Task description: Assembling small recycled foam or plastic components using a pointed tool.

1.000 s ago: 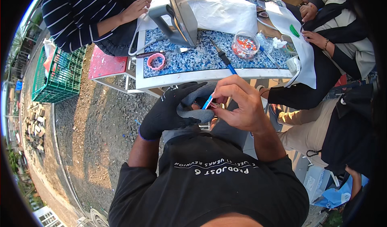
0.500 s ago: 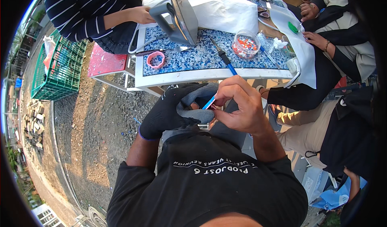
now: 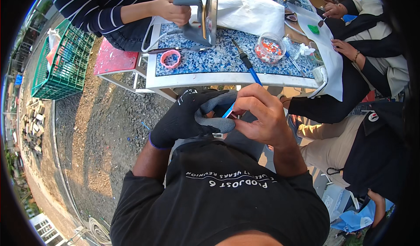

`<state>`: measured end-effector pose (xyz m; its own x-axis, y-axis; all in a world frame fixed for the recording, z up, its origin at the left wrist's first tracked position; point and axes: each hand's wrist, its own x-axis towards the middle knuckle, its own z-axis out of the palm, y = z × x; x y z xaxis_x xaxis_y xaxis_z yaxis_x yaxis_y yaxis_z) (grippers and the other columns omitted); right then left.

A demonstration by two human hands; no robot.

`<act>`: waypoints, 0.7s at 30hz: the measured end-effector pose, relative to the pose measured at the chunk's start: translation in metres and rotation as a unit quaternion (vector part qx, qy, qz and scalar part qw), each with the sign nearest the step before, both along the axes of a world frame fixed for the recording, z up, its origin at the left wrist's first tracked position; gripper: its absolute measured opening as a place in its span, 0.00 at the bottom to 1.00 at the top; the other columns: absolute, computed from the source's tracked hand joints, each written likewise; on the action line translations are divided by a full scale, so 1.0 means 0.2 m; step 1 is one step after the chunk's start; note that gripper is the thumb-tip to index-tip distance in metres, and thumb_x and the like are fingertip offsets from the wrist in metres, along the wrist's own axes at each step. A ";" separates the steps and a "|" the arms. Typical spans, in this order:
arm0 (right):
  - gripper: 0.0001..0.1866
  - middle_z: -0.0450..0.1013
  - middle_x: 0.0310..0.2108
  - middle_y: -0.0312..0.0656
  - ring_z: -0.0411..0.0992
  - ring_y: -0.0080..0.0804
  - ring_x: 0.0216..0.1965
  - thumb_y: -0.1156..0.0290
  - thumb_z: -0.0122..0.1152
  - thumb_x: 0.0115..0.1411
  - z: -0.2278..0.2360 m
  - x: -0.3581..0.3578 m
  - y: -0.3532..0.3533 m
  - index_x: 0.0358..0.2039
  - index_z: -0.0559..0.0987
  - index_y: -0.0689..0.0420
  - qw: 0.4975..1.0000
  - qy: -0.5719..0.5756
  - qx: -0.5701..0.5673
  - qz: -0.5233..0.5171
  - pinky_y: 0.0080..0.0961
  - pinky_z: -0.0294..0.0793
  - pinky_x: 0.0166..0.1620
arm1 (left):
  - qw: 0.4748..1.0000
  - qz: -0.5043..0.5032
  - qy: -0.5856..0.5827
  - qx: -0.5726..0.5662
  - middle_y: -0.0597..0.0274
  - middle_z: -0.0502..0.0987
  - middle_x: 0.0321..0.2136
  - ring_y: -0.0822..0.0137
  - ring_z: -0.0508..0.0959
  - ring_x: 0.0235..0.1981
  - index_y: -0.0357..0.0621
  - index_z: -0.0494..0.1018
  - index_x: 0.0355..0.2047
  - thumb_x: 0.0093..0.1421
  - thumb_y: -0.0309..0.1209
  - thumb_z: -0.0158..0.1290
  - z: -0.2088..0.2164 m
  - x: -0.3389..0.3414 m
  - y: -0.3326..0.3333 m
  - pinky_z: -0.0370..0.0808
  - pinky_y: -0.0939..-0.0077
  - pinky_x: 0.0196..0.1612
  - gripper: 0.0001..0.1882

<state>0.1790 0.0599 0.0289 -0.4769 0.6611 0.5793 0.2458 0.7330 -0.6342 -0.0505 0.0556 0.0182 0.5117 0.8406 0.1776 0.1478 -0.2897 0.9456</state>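
Observation:
My left hand (image 3: 186, 115), in a black work glove with grey-coated fingers, curls around a small flat blue piece (image 3: 228, 111). The bare fingers of my right hand (image 3: 266, 117) pinch the same piece at its right end, where a reddish edge shows. Both hands meet in front of my chest, just short of the table's near edge. Much of the piece is hidden by the fingers, so its kind is unclear. Beyond my right hand, a soldering iron (image 3: 246, 60) with a blue and black handle lies on the table, its tip pointing away.
The blue speckled table (image 3: 199, 69) holds a pink ring-shaped dish (image 3: 170, 59) and a clear tub (image 3: 269, 48) of red and white bits. A co-worker's hand (image 3: 173, 10) grips a clothes iron (image 3: 203, 20). A red stool (image 3: 114, 57) and green crate (image 3: 61, 62) stand left. People sit at right.
The co-worker's hand has closed further around the iron's handle, and the iron has turned more edge-on. My hands stay together on the blue piece with barely a shift.

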 end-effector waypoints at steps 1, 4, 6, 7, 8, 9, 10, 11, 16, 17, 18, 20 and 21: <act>0.21 0.73 0.37 0.40 0.78 0.35 0.32 0.82 0.77 0.38 0.00 0.00 0.00 0.35 0.79 0.56 1.000 -0.002 0.003 -0.003 0.30 0.79 0.32 | 1.000 0.002 0.008 0.004 0.51 0.84 0.42 0.63 0.83 0.42 0.38 0.75 0.58 0.48 0.34 0.70 0.00 0.00 0.00 0.76 0.65 0.51 0.35; 0.21 0.73 0.37 0.40 0.77 0.36 0.32 0.82 0.77 0.39 0.01 -0.01 -0.01 0.35 0.79 0.56 1.000 -0.001 0.003 -0.008 0.30 0.78 0.32 | 1.000 -0.003 0.009 -0.007 0.51 0.84 0.43 0.63 0.83 0.43 0.38 0.75 0.58 0.48 0.34 0.70 0.02 0.00 0.00 0.76 0.66 0.51 0.35; 0.21 0.73 0.37 0.40 0.77 0.36 0.32 0.82 0.77 0.39 0.01 -0.01 -0.01 0.35 0.79 0.56 1.000 0.002 -0.001 -0.010 0.30 0.78 0.32 | 0.999 0.007 -0.011 -0.032 0.51 0.84 0.43 0.63 0.83 0.44 0.38 0.75 0.58 0.49 0.34 0.69 0.01 0.02 -0.01 0.76 0.66 0.52 0.35; 0.20 0.73 0.37 0.40 0.78 0.35 0.31 0.83 0.76 0.40 0.01 -0.01 -0.01 0.35 0.79 0.56 1.000 -0.008 -0.002 -0.015 0.29 0.78 0.31 | 0.998 0.016 -0.031 -0.056 0.51 0.84 0.44 0.64 0.83 0.44 0.38 0.75 0.58 0.49 0.34 0.69 0.01 0.03 -0.01 0.76 0.66 0.52 0.34; 0.20 0.72 0.37 0.41 0.78 0.34 0.31 0.83 0.75 0.41 0.01 -0.01 0.00 0.35 0.78 0.57 1.000 -0.017 -0.002 -0.020 0.29 0.79 0.31 | 0.998 0.016 -0.032 -0.056 0.51 0.84 0.44 0.64 0.83 0.44 0.38 0.75 0.58 0.49 0.34 0.69 -0.01 0.02 -0.01 0.76 0.66 0.52 0.34; 0.20 0.72 0.37 0.41 0.78 0.34 0.31 0.83 0.75 0.41 0.01 -0.01 0.00 0.35 0.78 0.57 1.000 -0.018 -0.002 -0.020 0.29 0.79 0.31 | 0.997 0.018 -0.028 -0.064 0.51 0.84 0.45 0.64 0.83 0.45 0.39 0.76 0.58 0.50 0.34 0.69 -0.04 0.02 0.00 0.76 0.66 0.53 0.34; 0.19 0.72 0.36 0.40 0.78 0.33 0.30 0.84 0.75 0.42 0.01 -0.02 -0.01 0.35 0.78 0.57 1.000 -0.014 -0.011 -0.022 0.28 0.79 0.31 | 0.997 0.020 -0.025 -0.072 0.52 0.84 0.45 0.65 0.83 0.45 0.39 0.76 0.57 0.50 0.34 0.68 -0.06 0.02 0.00 0.76 0.66 0.53 0.33; 0.19 0.72 0.36 0.40 0.79 0.32 0.30 0.85 0.74 0.43 0.01 -0.02 -0.01 0.35 0.77 0.58 0.999 -0.011 -0.021 -0.025 0.27 0.79 0.31 | 0.997 0.020 -0.026 -0.072 0.52 0.84 0.45 0.65 0.83 0.45 0.39 0.76 0.57 0.50 0.34 0.68 -0.05 0.02 0.01 0.76 0.66 0.53 0.33; 0.18 0.71 0.36 0.40 0.79 0.30 0.29 0.86 0.73 0.45 0.01 -0.03 -0.01 0.35 0.76 0.59 0.999 -0.006 -0.037 -0.033 0.25 0.80 0.31 | 0.993 0.000 -0.020 -0.113 0.55 0.81 0.52 0.69 0.78 0.51 0.34 0.74 0.59 0.51 0.30 0.71 -0.01 0.02 0.01 0.73 0.67 0.59 0.34; 0.17 0.71 0.36 0.40 0.79 0.30 0.28 0.86 0.73 0.45 0.02 -0.03 -0.02 0.35 0.76 0.59 0.998 -0.005 -0.042 -0.036 0.25 0.80 0.31 | 0.993 0.000 -0.020 -0.112 0.55 0.81 0.52 0.69 0.78 0.51 0.34 0.74 0.59 0.51 0.30 0.71 -0.02 0.03 0.02 0.73 0.67 0.59 0.34; 0.17 0.71 0.36 0.40 0.79 0.30 0.28 0.86 0.73 0.45 0.01 -0.04 -0.02 0.35 0.76 0.59 0.998 -0.005 -0.041 -0.036 0.25 0.80 0.31 | 0.997 0.008 -0.019 -0.073 0.55 0.83 0.47 0.68 0.80 0.47 0.38 0.76 0.57 0.53 0.33 0.70 -0.04 0.03 0.02 0.75 0.67 0.55 0.31; 0.18 0.70 0.36 0.40 0.79 0.30 0.28 0.86 0.73 0.45 0.00 -0.04 -0.01 0.35 0.76 0.60 0.998 0.000 -0.038 -0.047 0.25 0.80 0.31 | 0.999 0.016 -0.016 -0.032 0.54 0.84 0.43 0.67 0.83 0.44 0.41 0.78 0.55 0.54 0.37 0.69 -0.05 0.04 0.03 0.76 0.67 0.51 0.29; 0.18 0.70 0.36 0.40 0.79 0.30 0.28 0.86 0.73 0.45 0.00 -0.04 -0.01 0.35 0.76 0.60 0.998 0.000 -0.037 -0.047 0.25 0.80 0.31 | 0.998 0.018 -0.026 -0.051 0.55 0.85 0.42 0.68 0.82 0.43 0.41 0.78 0.55 0.54 0.36 0.69 -0.05 0.04 0.03 0.76 0.67 0.50 0.28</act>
